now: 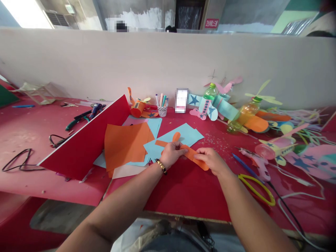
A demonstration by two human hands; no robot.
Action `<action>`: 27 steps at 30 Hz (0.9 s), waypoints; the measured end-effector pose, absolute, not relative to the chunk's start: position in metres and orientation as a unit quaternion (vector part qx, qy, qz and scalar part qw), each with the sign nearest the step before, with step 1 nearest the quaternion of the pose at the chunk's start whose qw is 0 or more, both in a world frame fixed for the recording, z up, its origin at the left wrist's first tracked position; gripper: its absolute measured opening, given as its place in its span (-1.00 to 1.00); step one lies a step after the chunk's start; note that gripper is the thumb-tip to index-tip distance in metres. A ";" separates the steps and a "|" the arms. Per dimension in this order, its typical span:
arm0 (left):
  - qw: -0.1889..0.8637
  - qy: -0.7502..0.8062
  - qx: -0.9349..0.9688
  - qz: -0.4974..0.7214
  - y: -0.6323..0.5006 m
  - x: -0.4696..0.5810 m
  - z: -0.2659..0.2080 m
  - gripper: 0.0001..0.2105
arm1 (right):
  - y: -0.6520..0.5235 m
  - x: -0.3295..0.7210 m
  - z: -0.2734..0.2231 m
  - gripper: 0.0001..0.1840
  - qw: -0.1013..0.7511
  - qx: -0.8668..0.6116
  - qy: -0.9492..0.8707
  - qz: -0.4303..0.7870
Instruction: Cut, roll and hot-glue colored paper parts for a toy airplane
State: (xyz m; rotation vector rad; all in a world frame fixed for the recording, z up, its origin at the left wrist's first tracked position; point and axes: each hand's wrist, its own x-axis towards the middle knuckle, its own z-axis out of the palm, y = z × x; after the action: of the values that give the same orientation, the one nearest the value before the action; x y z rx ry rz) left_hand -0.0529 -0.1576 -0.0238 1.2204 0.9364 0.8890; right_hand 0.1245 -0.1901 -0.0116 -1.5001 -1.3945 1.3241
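In the head view, my right hand (212, 160) pinches a long orange paper strip (201, 163) with a rounded end. My left hand (171, 154), wearing a bead bracelet, is closed on the strip's other end. More orange paper blades (176, 136) stick out behind the left fingers; whether they are joined to the strip is hidden. Beneath and beyond the hands lie light blue paper sheets (189, 131). A larger orange sheet (126, 143) rests on other paper to the left.
A red board (86, 143) stands upright on the left. Pens fill a patterned cup (162, 111) at the back. Decorated bottle planes (249, 113) crowd the right, near a pink glue gun (256, 162), yellow-handled scissors (258, 190) and loose cables. A pale partition (147, 63) closes off the back.
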 end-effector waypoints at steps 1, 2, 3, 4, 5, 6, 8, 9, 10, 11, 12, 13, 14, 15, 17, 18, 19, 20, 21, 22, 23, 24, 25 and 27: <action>0.606 0.418 0.552 0.392 -0.157 -0.053 -0.025 -0.79 | -0.190 0.125 -0.013 -0.85 0.343 -0.578 -0.542 0.505; 0.567 0.431 0.577 0.401 -0.156 -0.054 -0.025 -0.80 | -0.189 0.126 -0.013 -0.86 0.339 -0.581 -0.546 0.499; 0.517 0.443 0.604 0.415 -0.156 -0.055 -0.024 -0.81 | -0.188 0.127 -0.013 -0.86 0.330 -0.588 -0.551 0.492; 0.461 0.453 0.632 0.429 -0.157 -0.056 -0.022 -0.81 | -0.187 0.128 -0.013 -0.86 0.314 -0.599 -0.557 0.482; 0.403 0.457 0.661 0.439 -0.158 -0.057 -0.019 -0.81 | -0.186 0.130 -0.011 -0.86 0.292 -0.611 -0.570 0.466; 0.349 0.454 0.692 0.440 -0.160 -0.058 -0.014 -0.81 | -0.185 0.131 -0.010 -0.86 0.265 -0.622 -0.585 0.448; 0.271 0.427 0.765 0.398 -0.166 -0.059 -0.003 -0.85 | -0.182 0.134 -0.006 -0.86 0.215 -0.637 -0.616 0.411; 0.246 0.405 0.805 0.357 -0.170 -0.059 0.001 -0.86 | -0.181 0.135 -0.004 -0.86 0.195 -0.641 -0.627 0.399; 0.229 0.379 0.842 0.308 -0.174 -0.059 0.005 -0.84 | -0.179 0.136 -0.002 -0.87 0.179 -0.641 -0.635 0.392; 0.216 0.352 0.873 0.259 -0.178 -0.059 0.007 -0.82 | -0.177 0.136 -0.001 -0.87 0.166 -0.641 -0.640 0.389; 0.204 0.326 0.898 0.215 -0.182 -0.059 0.008 -0.79 | -0.175 0.136 0.001 -0.87 0.153 -0.641 -0.645 0.387; 0.190 0.306 0.915 0.182 -0.185 -0.060 0.007 -0.78 | -0.173 0.135 0.002 -0.87 0.137 -0.641 -0.651 0.382; 0.173 0.294 0.926 0.161 -0.187 -0.060 0.004 -0.77 | -0.171 0.134 0.003 -0.87 0.120 -0.643 -0.657 0.376; 0.157 0.289 0.933 0.149 -0.189 -0.061 0.001 -0.77 | -0.168 0.133 0.003 -0.86 0.104 -0.645 -0.662 0.367; 0.134 0.287 0.939 0.132 -0.191 -0.063 -0.008 -0.76 | -0.164 0.129 0.004 -0.83 0.072 -0.650 -0.672 0.346; 0.126 0.282 0.943 0.124 -0.191 -0.063 -0.011 -0.75 | -0.162 0.126 0.004 -0.82 0.057 -0.654 -0.677 0.333; 0.120 0.275 0.946 0.119 -0.190 -0.064 -0.015 -0.74 | -0.160 0.124 0.005 -0.81 0.042 -0.659 -0.680 0.320; 0.113 0.267 0.950 0.115 -0.190 -0.065 -0.017 -0.73 | -0.158 0.123 0.007 -0.81 0.028 -0.664 -0.682 0.305; 0.107 0.259 0.953 0.113 -0.190 -0.065 -0.018 -0.73 | -0.158 0.122 0.009 -0.81 0.018 -0.671 -0.684 0.286; 0.101 0.253 0.955 0.114 -0.191 -0.065 -0.019 -0.73 | -0.159 0.122 0.012 -0.82 0.011 -0.677 -0.686 0.264; 0.096 0.250 0.957 0.116 -0.191 -0.065 -0.019 -0.73 | -0.161 0.122 0.015 -0.85 0.010 -0.684 -0.689 0.240; 0.092 0.249 0.957 0.120 -0.192 -0.065 -0.019 -0.73 | -0.166 0.124 0.019 -0.88 0.013 -0.692 -0.689 0.216; 0.089 0.249 0.956 0.123 -0.193 -0.065 -0.019 -0.73 | -0.172 0.126 0.022 -0.85 0.024 -0.696 -0.693 0.185; 0.087 0.250 0.955 0.132 -0.194 -0.065 -0.019 -0.74 | -0.188 0.132 0.025 -0.73 0.057 -0.687 -0.715 0.113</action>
State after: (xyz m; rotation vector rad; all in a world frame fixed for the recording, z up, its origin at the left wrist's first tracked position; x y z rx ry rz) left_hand -0.0654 -0.1939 -0.0195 2.8452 0.7459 0.3941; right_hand 0.1322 -0.1879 0.0248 -2.0846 -2.1698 0.3428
